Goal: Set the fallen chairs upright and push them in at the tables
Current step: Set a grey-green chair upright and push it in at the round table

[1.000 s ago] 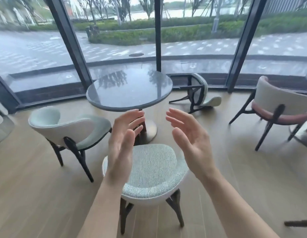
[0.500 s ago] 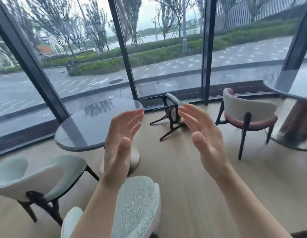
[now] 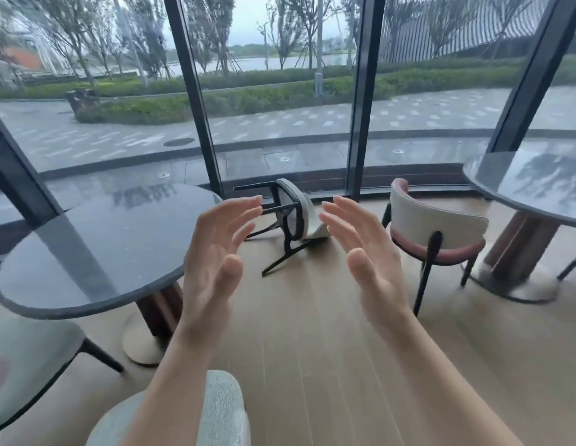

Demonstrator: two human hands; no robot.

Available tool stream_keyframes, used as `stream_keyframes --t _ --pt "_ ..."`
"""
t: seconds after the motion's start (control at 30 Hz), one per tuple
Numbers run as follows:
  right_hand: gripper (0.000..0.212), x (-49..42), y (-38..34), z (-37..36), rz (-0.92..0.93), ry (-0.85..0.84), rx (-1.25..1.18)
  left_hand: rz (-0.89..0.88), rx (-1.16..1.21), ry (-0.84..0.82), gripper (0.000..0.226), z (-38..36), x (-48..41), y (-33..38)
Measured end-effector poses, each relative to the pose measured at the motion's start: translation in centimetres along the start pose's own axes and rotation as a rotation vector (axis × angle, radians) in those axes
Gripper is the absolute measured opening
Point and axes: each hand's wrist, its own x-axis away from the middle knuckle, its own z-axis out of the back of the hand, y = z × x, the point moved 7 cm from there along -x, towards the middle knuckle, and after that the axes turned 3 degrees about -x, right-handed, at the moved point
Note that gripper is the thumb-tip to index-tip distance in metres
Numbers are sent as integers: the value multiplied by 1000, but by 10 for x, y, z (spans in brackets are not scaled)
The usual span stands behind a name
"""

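A fallen chair (image 3: pixel 304 217) with a pale seat and black legs lies on its side on the wooden floor by the window, legs pointing left. My left hand (image 3: pixel 216 262) and my right hand (image 3: pixel 364 252) are raised in front of me, palms facing each other, fingers spread, holding nothing. Both hands hang in the air well short of the fallen chair. A round dark table (image 3: pixel 97 252) stands to the left, and a second round table (image 3: pixel 531 191) to the right.
An upright white and pink chair (image 3: pixel 438 230) stands beside the right table. A pale green chair (image 3: pixel 26 358) sits at the lower left and another textured one (image 3: pixel 222 410) just below my arms. Glass walls with dark frames (image 3: pixel 196 101) close the far side.
The view has swung right and moved forward: the fallen chair is now centred between my hands and nearer, and the textured chair has slipped to the bottom edge. Both hands remain empty.
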Motion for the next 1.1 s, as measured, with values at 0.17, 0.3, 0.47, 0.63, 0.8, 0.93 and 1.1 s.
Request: stream_keyframes --t 0.17,0.3,0.47,0.63,0.8,0.93,1.1 --pt "92 -91 62 -14 -27 -106 20 31 38 31 65 22 -69 -82" --pt "85 -149 107 6 -27 -98 33 46 61 8 59 7 -124 -141" --pt "91 -209 164 63 -44 -32 35 61 96 -51 62 -34 -187 -220" --pt "90 -280 225 127 -33 -13 51 66 89 -73 60 -80 -253 -300" --pt "93 -371 285 182 -50 -32 16 81 31 -32 64 -119 -330 -371" --pt "89 -449 328 208 -36 -88 4 92 -7 12 67 -139 -384 -420" --pt "88 -526 391 230 -51 -150 -27 123 -49 59 71 -150 -440 -483"
